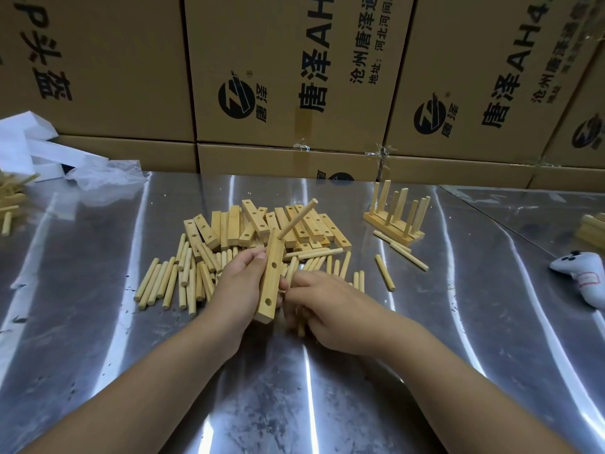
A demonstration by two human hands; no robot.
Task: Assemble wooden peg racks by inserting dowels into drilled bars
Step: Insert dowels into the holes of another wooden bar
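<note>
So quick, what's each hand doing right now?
Left hand: closed around a wooden bar with one peg in it.
Right hand: fingers curled over loose pegs, apparently gripping some.

The table [327, 404] is sheet metal, glossy and mirror-bright, with streaks of glare and small dark flecks on it. The bar [271, 276] held in the left hand [237, 286] is pale, unpainted wood, matt, with smooth faces and clean drilled holes; the dowel [298, 219] standing in it is the same light wood. The loose dowels [163, 283], the stacked bars [288, 224] and the finished rack [396, 217] look alike: bare, matt, fine-grained. The boxes [124, 60] behind are brown cardboard, matt, printed in black, with shiny clear tape at the seams. At far left lie white matt foam blocks [29, 142] and thin, crinkled, translucent plastic film [104, 178]. The white toy [586, 276] at right looks like soft cloth.
</note>
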